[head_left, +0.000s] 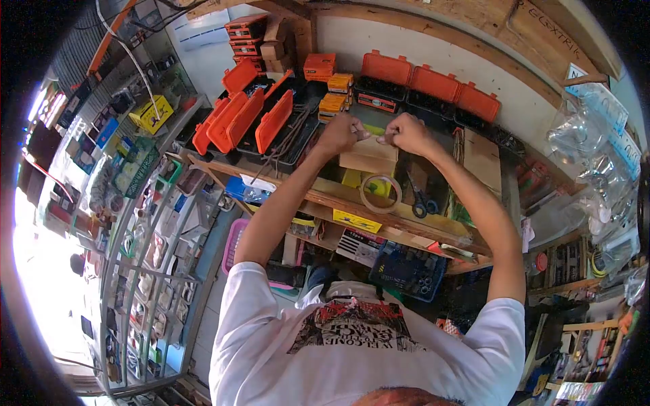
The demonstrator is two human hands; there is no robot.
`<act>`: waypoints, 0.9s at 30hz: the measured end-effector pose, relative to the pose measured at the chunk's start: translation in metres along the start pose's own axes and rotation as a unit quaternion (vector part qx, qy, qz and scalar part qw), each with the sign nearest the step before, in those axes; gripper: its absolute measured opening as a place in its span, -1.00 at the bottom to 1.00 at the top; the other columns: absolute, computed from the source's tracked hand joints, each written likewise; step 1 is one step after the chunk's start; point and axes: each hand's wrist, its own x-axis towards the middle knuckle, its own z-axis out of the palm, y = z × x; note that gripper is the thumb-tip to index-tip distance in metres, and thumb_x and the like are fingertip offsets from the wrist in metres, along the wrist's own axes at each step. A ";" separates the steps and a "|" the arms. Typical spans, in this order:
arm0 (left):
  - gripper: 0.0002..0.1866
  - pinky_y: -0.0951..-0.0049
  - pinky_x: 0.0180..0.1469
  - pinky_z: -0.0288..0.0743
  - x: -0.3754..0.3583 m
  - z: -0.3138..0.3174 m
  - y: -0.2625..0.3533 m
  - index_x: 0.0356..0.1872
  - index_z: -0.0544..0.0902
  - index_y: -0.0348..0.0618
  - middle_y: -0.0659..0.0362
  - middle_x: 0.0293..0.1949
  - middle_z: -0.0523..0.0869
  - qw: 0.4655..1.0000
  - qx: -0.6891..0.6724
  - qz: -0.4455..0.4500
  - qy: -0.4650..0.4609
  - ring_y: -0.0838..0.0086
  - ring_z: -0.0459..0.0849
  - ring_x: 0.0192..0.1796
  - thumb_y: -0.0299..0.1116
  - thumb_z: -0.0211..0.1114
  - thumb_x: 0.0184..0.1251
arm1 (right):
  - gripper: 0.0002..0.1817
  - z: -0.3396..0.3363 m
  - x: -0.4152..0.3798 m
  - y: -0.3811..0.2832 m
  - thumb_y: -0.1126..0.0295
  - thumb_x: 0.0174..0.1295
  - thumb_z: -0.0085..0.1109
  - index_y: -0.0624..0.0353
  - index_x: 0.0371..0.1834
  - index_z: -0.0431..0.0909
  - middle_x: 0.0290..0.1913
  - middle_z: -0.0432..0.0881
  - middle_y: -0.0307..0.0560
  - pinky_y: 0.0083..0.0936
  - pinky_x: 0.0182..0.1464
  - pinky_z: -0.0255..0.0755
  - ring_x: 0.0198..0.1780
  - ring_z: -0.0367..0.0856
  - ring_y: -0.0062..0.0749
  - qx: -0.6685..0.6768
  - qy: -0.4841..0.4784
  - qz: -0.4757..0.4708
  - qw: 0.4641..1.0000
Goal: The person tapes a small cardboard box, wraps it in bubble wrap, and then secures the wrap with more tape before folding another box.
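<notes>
My left hand (340, 134) and my right hand (410, 134) are raised over the bench, a short way apart, both with fingers pinched together. Whatever is between the fingertips is too small to make out. Just below them lies a plain brown cardboard box (369, 157). A roll of tape (380, 210) rests nearer the bench's front edge, with something yellow showing through its ring. To its right is a pair of scissors (420, 208) with dark blue handles.
Open orange-lidded cases (233, 122) stand at the left of the bench, and more orange lids (433, 88) line the back. Small orange boxes (333, 105) are stacked behind my left hand. Shelves (145, 284) flank the left side. A blue crate (409, 271) sits below.
</notes>
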 end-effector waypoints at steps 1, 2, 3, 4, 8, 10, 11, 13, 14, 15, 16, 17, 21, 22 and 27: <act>-0.66 0.45 -0.54 0.41 -0.003 0.003 -0.003 -0.39 0.68 -0.29 0.23 -0.59 0.61 0.999 -0.015 0.009 0.027 0.59 0.49 -0.62 -0.17 0.43 0.36 | -0.56 -0.001 -0.004 -0.002 -0.04 0.15 0.45 0.16 -0.51 0.71 -0.56 0.64 -0.07 -0.34 -0.31 0.44 -0.50 0.59 -0.24 -0.006 0.004 -0.003 1.000; -0.66 0.45 -0.52 0.43 -0.006 0.006 -0.009 -0.35 0.68 -0.30 0.23 -0.58 0.61 0.998 -0.030 0.020 0.055 0.59 0.51 -0.60 -0.16 0.41 0.38 | -0.55 -0.002 -0.010 -0.003 -0.06 0.17 0.42 0.16 -0.49 0.71 -0.51 0.66 0.00 -0.27 -0.27 0.46 -0.44 0.63 -0.15 -0.029 0.031 -0.007 0.999; -0.66 0.45 -0.50 0.45 -0.006 0.007 -0.011 -0.31 0.68 -0.30 0.23 -0.57 0.62 0.995 -0.043 0.034 0.083 0.59 0.53 -0.57 -0.15 0.39 0.40 | -0.54 -0.006 -0.016 -0.004 -0.08 0.19 0.39 0.16 -0.47 0.71 -0.47 0.68 0.07 -0.19 -0.23 0.49 -0.37 0.68 -0.07 -0.052 0.060 -0.013 0.997; -0.64 0.44 -0.41 0.47 -0.009 0.006 -0.006 -0.19 0.64 -0.31 0.18 -0.49 0.64 0.992 -0.067 0.018 0.107 0.57 0.55 -0.48 -0.13 0.36 0.42 | -0.53 -0.010 -0.023 -0.005 -0.09 0.21 0.37 0.16 -0.45 0.72 -0.42 0.71 0.15 -0.11 -0.19 0.52 -0.31 0.73 0.01 -0.076 0.091 -0.020 0.993; -0.52 0.42 -0.15 0.50 -0.043 0.018 0.006 0.17 0.52 -0.32 0.08 -0.22 0.68 0.967 -0.169 -0.029 0.188 0.51 0.59 -0.20 -0.07 0.21 0.53 | -0.48 -0.027 -0.060 -0.018 -0.09 0.38 0.17 0.22 -0.38 0.65 -0.47 0.66 0.13 -0.15 -0.19 0.50 -0.36 0.68 0.06 -0.033 0.090 0.045 0.994; -0.59 0.42 -0.10 0.48 -0.052 0.028 0.008 0.14 0.55 -0.24 0.14 -0.15 0.64 0.950 -0.226 -0.016 0.216 0.54 0.55 -0.14 -0.09 0.14 0.58 | -0.44 -0.026 -0.071 -0.020 -0.11 0.44 0.06 0.24 -0.36 0.63 -0.46 0.65 0.19 -0.11 -0.14 0.49 -0.29 0.70 0.11 -0.020 0.019 0.092 0.995; -0.60 0.41 -0.08 0.48 -0.052 0.029 0.010 0.15 0.54 -0.23 0.14 -0.14 0.63 0.954 -0.223 -0.029 0.200 0.53 0.55 -0.13 -0.09 0.13 0.59 | -0.31 -0.014 -0.073 -0.013 -0.19 0.51 -0.16 0.29 -0.41 0.58 -0.46 0.62 0.25 -0.09 -0.07 0.50 -0.22 0.69 0.20 -0.024 0.042 0.050 0.998; -0.61 0.38 -0.03 0.48 -0.053 0.033 0.016 0.16 0.53 -0.22 0.14 -0.12 0.61 0.960 -0.218 -0.056 0.168 0.51 0.54 -0.09 -0.09 0.11 0.61 | -0.23 -0.011 -0.068 -0.015 -0.23 0.53 -0.32 0.31 -0.42 0.55 -0.45 0.62 0.27 -0.02 0.05 0.45 -0.18 0.67 0.25 0.010 -0.034 0.122 0.992; -0.60 0.40 -0.07 0.48 -0.051 0.039 0.015 0.15 0.52 -0.25 0.12 -0.18 0.63 0.954 -0.233 -0.051 0.183 0.51 0.56 -0.14 -0.10 0.11 0.60 | -0.19 -0.012 -0.063 -0.016 -0.25 0.54 -0.40 0.33 -0.43 0.53 -0.45 0.62 0.29 0.01 0.10 0.43 -0.16 0.67 0.27 0.025 -0.069 0.154 0.985; -0.58 0.41 -0.12 0.48 -0.050 0.046 0.015 0.14 0.52 -0.29 0.10 -0.25 0.64 0.948 -0.245 -0.045 0.198 0.52 0.57 -0.19 -0.10 0.12 0.59 | -0.17 -0.008 -0.063 -0.014 -0.25 0.54 -0.45 0.34 -0.43 0.52 -0.44 0.61 0.30 0.06 0.18 0.36 -0.14 0.66 0.29 0.013 -0.052 0.141 0.989; -0.57 0.42 -0.16 0.48 -0.048 0.049 0.015 0.13 0.51 -0.33 0.09 -0.31 0.66 0.941 -0.257 -0.038 0.215 0.53 0.58 -0.24 -0.10 0.13 0.58 | -0.15 0.000 -0.061 -0.011 -0.25 0.55 -0.50 0.35 -0.44 0.51 -0.43 0.61 0.32 0.10 0.25 0.28 -0.11 0.65 0.31 0.001 -0.033 0.126 0.991; -0.61 0.40 -0.19 0.49 -0.047 0.051 0.015 0.12 0.52 -0.32 0.07 -0.33 0.66 0.946 -0.231 -0.027 0.228 0.50 0.60 -0.28 -0.15 0.13 0.58 | -0.13 0.005 -0.059 -0.011 -0.25 0.56 -0.55 0.37 -0.44 0.50 -0.43 0.61 0.33 0.15 0.32 0.21 -0.09 0.64 0.33 -0.011 -0.015 0.110 0.994; -0.74 0.31 -0.29 0.51 -0.052 0.056 0.010 0.07 0.53 -0.29 0.02 -0.40 0.66 0.953 -0.160 0.018 0.258 0.37 0.66 -0.39 -0.33 0.14 0.53 | -0.15 0.003 -0.058 -0.021 -0.19 0.58 -0.54 0.36 -0.49 0.49 -0.45 0.61 0.29 0.30 0.42 -0.03 -0.07 0.59 0.39 -0.030 -0.049 0.080 0.995; -0.77 0.28 -0.31 0.52 -0.051 0.057 0.007 0.06 0.53 -0.29 0.00 -0.41 0.67 0.953 -0.150 0.033 0.261 0.34 0.67 -0.41 -0.37 0.15 0.52 | -0.17 0.000 -0.056 -0.022 -0.18 0.58 -0.52 0.35 -0.49 0.49 -0.47 0.60 0.27 0.31 0.41 -0.02 -0.08 0.59 0.39 -0.036 -0.064 0.074 0.995; -0.77 0.32 -0.21 0.54 -0.051 0.055 0.006 0.08 0.53 -0.25 0.03 -0.24 0.69 0.961 -0.118 0.040 0.247 0.38 0.66 -0.27 -0.38 0.17 0.52 | -0.28 0.000 -0.059 -0.028 -0.07 0.57 -0.28 0.27 -0.51 0.63 -0.50 0.62 0.30 0.11 0.23 0.19 -0.25 0.66 0.26 -0.040 -0.014 0.026 0.999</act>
